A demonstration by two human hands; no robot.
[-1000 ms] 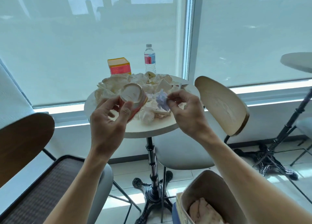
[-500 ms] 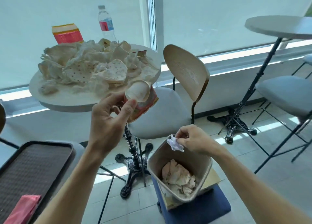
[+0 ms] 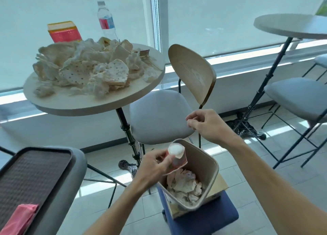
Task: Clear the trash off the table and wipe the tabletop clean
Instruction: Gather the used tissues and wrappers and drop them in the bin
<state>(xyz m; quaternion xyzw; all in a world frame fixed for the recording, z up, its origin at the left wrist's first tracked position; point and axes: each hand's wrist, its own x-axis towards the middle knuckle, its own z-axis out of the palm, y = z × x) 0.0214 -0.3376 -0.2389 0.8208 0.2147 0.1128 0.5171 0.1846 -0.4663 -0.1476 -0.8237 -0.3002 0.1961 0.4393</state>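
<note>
2 hands hung over the bin (image 3: 211, 165): the left hand (image 3: 155, 165) pinched a crumpled cup (image 3: 177, 156) at its rim, the right hand (image 3: 206, 124) curled loosely, empty. Trash (image 3: 85, 68) hid much of the table (image 3: 92, 103).

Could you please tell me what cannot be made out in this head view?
- Bin bottom: covered by crumpled paper.
- Bottle label text: too small.
- Pink cloth: cut off by the frame's lower edge.
- Cup contents: hidden by its lid and the left hand.
</note>
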